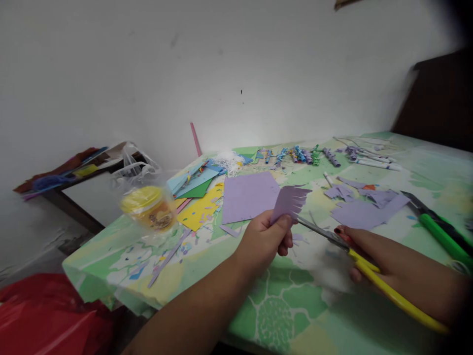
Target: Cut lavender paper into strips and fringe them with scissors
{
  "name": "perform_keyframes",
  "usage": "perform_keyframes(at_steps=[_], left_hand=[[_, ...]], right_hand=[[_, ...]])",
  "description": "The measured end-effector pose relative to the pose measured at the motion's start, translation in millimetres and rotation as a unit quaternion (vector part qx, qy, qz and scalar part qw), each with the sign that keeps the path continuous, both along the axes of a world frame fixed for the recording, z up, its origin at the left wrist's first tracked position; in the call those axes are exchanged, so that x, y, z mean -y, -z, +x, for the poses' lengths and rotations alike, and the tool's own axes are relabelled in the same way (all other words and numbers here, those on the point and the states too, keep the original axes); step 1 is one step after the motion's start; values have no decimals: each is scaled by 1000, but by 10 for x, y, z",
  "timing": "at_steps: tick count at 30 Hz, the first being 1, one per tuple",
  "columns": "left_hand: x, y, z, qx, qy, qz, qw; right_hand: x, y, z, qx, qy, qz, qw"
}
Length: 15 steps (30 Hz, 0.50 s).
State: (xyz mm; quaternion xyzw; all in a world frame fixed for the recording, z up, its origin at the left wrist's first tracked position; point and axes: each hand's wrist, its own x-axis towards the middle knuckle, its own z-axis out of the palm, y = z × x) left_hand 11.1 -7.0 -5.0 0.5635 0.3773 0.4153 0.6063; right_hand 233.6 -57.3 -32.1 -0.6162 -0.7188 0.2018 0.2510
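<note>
Yellow-handled scissors (364,266), purple scraps (364,214) and markers (377,164) beyond

The patterned tablecloth (310,305) bears a purple sheet (249,197), yellow paper (199,213), fringed rolls (331,157) and markers (375,164).

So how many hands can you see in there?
2. The left hand, near the middle, grips a fringed piece of purple paper. The right hand, towards the lower right, holds yellow-handled scissors; some of its fingers are hidden.
</note>
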Motion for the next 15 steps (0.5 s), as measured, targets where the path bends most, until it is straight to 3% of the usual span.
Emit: perform_keyframes(at_steps=[4,15], left_hand=[[37,-19,24,-6,23,3,1000],[34,-29,27,-23,70,-10,997]], right_hand=[[-2,0,-10,4,-24,-43,999],[-8,56,19,2,-33,-66,997]])
